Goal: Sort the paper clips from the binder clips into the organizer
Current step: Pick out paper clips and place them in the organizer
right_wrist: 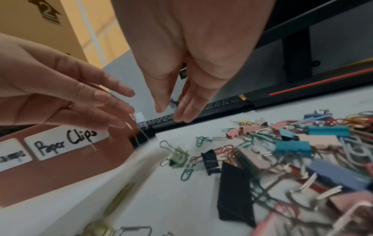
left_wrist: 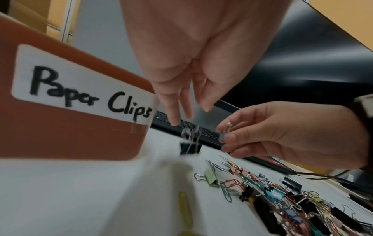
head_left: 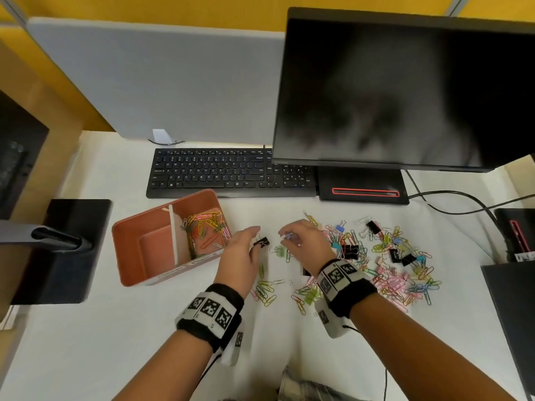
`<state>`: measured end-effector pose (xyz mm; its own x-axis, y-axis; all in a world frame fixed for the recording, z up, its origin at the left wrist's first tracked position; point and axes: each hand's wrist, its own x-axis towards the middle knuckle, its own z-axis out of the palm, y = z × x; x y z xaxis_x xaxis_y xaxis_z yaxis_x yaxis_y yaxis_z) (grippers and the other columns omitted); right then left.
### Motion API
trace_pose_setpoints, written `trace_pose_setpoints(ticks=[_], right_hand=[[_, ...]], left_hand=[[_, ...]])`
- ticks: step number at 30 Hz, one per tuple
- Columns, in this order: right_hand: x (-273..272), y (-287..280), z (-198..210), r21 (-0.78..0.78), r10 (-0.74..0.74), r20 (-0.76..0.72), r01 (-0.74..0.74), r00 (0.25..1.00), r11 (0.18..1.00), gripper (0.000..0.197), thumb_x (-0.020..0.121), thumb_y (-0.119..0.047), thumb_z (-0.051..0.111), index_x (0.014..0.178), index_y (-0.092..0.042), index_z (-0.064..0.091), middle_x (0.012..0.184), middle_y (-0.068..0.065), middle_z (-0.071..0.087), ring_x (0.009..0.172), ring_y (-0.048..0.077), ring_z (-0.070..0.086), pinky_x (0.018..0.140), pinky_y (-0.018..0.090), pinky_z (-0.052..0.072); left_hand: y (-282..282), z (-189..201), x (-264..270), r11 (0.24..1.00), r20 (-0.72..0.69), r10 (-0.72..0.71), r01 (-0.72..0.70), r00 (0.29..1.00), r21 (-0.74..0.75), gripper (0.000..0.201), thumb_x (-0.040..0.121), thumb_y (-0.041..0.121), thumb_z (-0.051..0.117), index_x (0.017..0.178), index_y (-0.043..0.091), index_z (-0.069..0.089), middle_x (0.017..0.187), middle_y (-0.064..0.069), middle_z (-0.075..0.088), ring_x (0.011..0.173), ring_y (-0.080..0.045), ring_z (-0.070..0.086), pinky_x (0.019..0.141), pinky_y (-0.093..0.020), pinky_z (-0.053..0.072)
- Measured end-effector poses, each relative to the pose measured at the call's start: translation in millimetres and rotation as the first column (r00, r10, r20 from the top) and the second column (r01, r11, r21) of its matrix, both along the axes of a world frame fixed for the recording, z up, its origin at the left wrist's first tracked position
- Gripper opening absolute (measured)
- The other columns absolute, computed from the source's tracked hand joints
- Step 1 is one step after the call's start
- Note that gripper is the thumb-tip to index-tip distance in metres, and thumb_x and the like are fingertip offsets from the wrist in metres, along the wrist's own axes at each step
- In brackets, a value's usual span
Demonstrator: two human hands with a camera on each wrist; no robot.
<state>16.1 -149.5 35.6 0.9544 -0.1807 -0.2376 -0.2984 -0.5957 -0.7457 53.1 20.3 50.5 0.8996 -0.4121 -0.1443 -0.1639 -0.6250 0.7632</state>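
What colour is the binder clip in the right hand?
Pale blue binder clip, pinched by the right hand; clearest in the left wrist view.

I saw black wristbands (head_left: 347,290) on both bare forearms, each ringed with white square-coded tags; thin black cables (head_left: 385,384) trailed from the bands, toward me.
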Motion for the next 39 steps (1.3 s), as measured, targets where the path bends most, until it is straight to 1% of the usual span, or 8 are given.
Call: trace_pose_setpoints(ticks=[8, 12, 20, 24, 27, 30, 33, 39], right_hand=[[-38.0, 9.1, -15.1, -0.073, 0.202, -0.151, -0.215, 0.968, 0.974, 0.033, 0.086, -0.019, 0.061, 0.118, -0.022, 0.055, 0.119, -0.004, 0.051, 0.095, 0.005, 0.048, 0.09, 0.02, 0.043], [-55.8, 17.2, -37.6, -0.199, 0.364, -0.187, -0.398, 0.912, 0.896, 0.04, 0.084, -0.02, 0.061, 0.123, -0.018, 0.055, 0.123, 0.0, 0.054, 0.111, 0.016, 0.051, 0.099, 0.033, 0.043], [-36.2, 31.0, -41.1, -0.354, 0.329, -0.349, -0.448, 0.878, 0.821, 0.027, 0.094, -0.013, 0.042, 0.112, -0.017, 0.061, 0.113, 0.007, 0.064, 0.106, 0.027, 0.056, 0.1, 0.041, 0.034], [-41.7, 24.2, -27.8, -0.376, 0.361, -0.388, -0.503, 0.848, 0.778, 0.026, 0.092, -0.015, 0.044, 0.106, -0.018, 0.065, 0.109, 0.006, 0.064, 0.103, 0.026, 0.057, 0.097, 0.042, 0.038], [-38.9, 12.6, -8.6, -0.417, 0.298, -0.195, -0.354, 0.934, 0.837, 0.022, 0.093, -0.017, 0.046, 0.092, -0.014, 0.068, 0.107, 0.006, 0.061, 0.099, 0.024, 0.055, 0.093, 0.044, 0.044], [-16.6, -6.8, 0.1, -0.277, 0.118, -0.078, -0.135, 0.99, 0.951, 0.018, 0.09, -0.018, 0.053, 0.085, -0.013, 0.069, 0.134, 0.004, 0.05, 0.123, 0.022, 0.046, 0.108, 0.039, 0.035], [8.5, -15.9, -3.0, -0.218, 0.224, -0.261, -0.284, 0.939, 0.934, 0.014, 0.086, -0.013, 0.057, 0.085, -0.009, 0.071, 0.152, 0.004, 0.029, 0.138, 0.021, 0.031, 0.113, 0.035, 0.027], [12.9, -7.9, -21.3, -0.277, 0.295, -0.405, -0.424, 0.865, 0.862, 0.014, 0.082, 0.002, 0.055, 0.085, 0.0, 0.069, 0.151, 0.007, 0.028, 0.103, 0.028, 0.062, 0.083, 0.036, 0.054]], left_hand=[[39.3, -41.5, -34.5, 0.937, -0.115, -0.271, 0.289, 0.956, 0.198, 0.056, 0.077, 0.019, 0.07, 0.127, 0.026, 0.046, 0.127, 0.004, 0.044, 0.118, -0.018, 0.045, 0.1, -0.024, 0.034], [41.7, -65.9, -36.6, 0.84, -0.101, -0.434, 0.442, 0.895, 0.315, 0.081, 0.068, 0.026, 0.076, 0.138, 0.025, 0.036, 0.143, 0.005, 0.035, 0.128, -0.018, 0.035, 0.108, -0.032, 0.028], [27.6, -79.9, -23.2, 0.914, 0.003, -0.365, 0.358, 0.931, 0.192, 0.016, 0.078, 0.01, 0.067, 0.092, 0.016, 0.068, 0.098, 0.0, 0.063, 0.093, -0.02, 0.055, 0.084, -0.033, 0.045], [26.7, -81.3, -21.0, 0.929, -0.032, -0.338, 0.339, 0.941, 0.148, 0.014, 0.08, 0.005, 0.061, 0.089, 0.017, 0.064, 0.09, -0.001, 0.064, 0.087, -0.019, 0.056, 0.079, -0.032, 0.047], [25.6, -79.2, -21.1, 0.934, -0.017, -0.324, 0.322, 0.946, 0.153, 0.015, 0.085, 0.008, 0.057, 0.097, 0.015, 0.062, 0.091, -0.005, 0.063, 0.087, -0.02, 0.055, 0.077, -0.03, 0.044], [23.9, -77.4, -22.0, 0.931, 0.002, -0.329, 0.324, 0.944, 0.169, 0.016, 0.088, 0.012, 0.055, 0.102, 0.014, 0.063, 0.095, -0.007, 0.063, 0.09, -0.023, 0.055, 0.081, -0.031, 0.046], [23.5, -76.0, -21.8, 0.938, 0.008, -0.315, 0.309, 0.949, 0.157, 0.014, 0.088, 0.012, 0.056, 0.098, 0.015, 0.065, 0.091, -0.007, 0.062, 0.088, -0.025, 0.057, 0.079, -0.035, 0.049], [22.7, -75.4, -17.7, 0.948, -0.019, -0.279, 0.278, 0.96, 0.157, 0.016, 0.085, 0.007, 0.058, 0.096, 0.014, 0.067, 0.091, -0.008, 0.064, 0.086, -0.025, 0.059, 0.078, -0.029, 0.048]])
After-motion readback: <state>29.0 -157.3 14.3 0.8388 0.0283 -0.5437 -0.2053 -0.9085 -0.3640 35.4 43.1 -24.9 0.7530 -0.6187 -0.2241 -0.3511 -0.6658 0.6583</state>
